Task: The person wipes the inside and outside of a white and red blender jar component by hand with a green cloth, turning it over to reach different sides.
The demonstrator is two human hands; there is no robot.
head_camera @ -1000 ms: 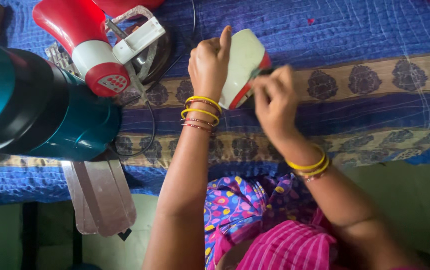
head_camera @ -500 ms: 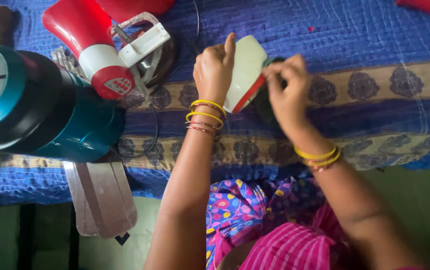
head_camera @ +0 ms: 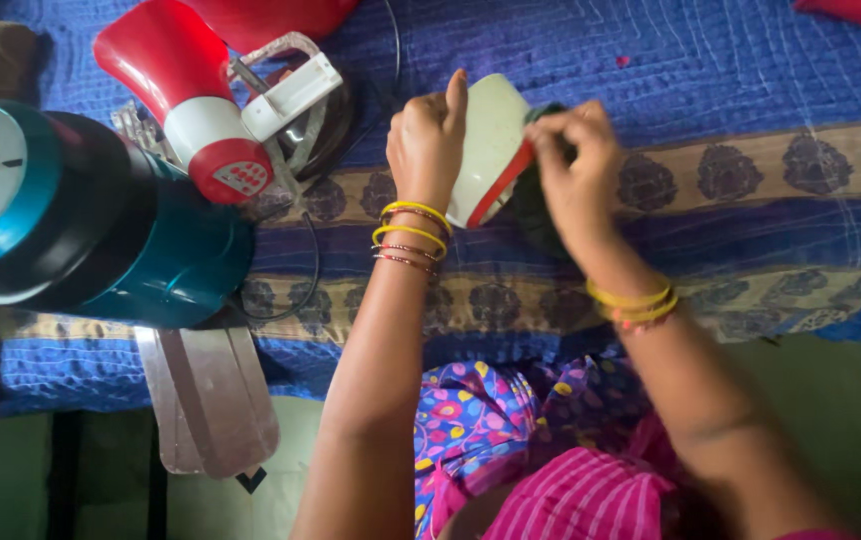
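Observation:
My left hand [head_camera: 428, 145] grips a small white, rounded plastic casing with a red edge [head_camera: 489, 145], held tilted above the blue patterned bedspread [head_camera: 751, 70]. My right hand [head_camera: 576, 180] pinches at the casing's right side, where a dark green part [head_camera: 541, 200] shows behind the fingers. What the right fingers hold there is hidden. Both wrists wear yellow and red bangles.
A red and white megaphone [head_camera: 186, 100] lies at the upper left over a metal-framed device with a black cable. A large teal and black fan motor [head_camera: 81, 215] with grey blades [head_camera: 211, 395] sits at the left edge. My pink and floral clothing fills the bottom.
My right hand has moved up and closed in on the casing's right edge. The casing and my left hand have shifted slightly down in view.

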